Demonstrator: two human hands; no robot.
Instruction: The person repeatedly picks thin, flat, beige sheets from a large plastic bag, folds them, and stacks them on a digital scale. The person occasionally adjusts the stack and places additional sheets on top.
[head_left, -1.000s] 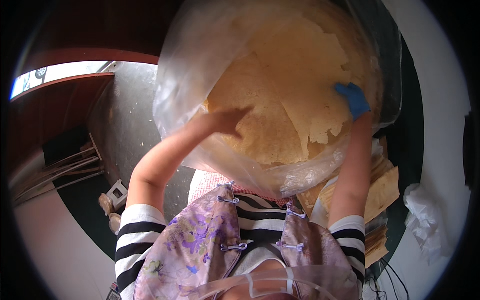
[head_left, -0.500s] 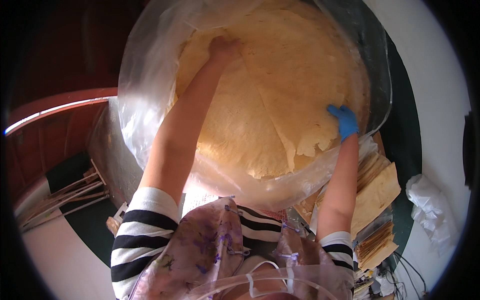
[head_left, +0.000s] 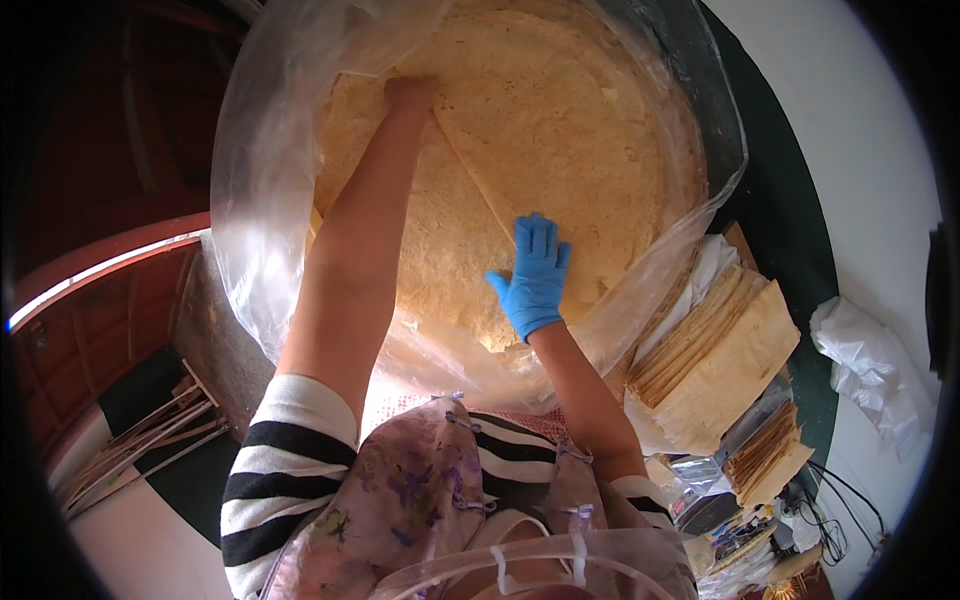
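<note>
A large round stack of thin, tan pancake-like flatbread sheets (head_left: 570, 110) lies before me inside a clear plastic sheet (head_left: 262, 200). My bare left hand (head_left: 410, 92) is at the far left part of the top sheet, its fingers bent and closed where a folded edge begins; the fingertips are hard to see. From there a straight fold or edge line runs toward me, down to my right hand (head_left: 537, 278). That hand wears a blue glove and lies flat on the sheet near its front, fingers spread.
Right of the stack are folded tan sheets (head_left: 725, 370) in piles, with a smaller pile (head_left: 765, 455) nearer me. A white plastic bag (head_left: 870, 365) lies farther right, above dark cables (head_left: 835, 510). At left stand a reddish panel (head_left: 110, 290) and a folded metal frame (head_left: 150, 440).
My right hand has moved left from the stack's right rim onto the sheet's front middle. The ragged sheet edge near the front right no longer shows. The whole view has shifted slightly.
</note>
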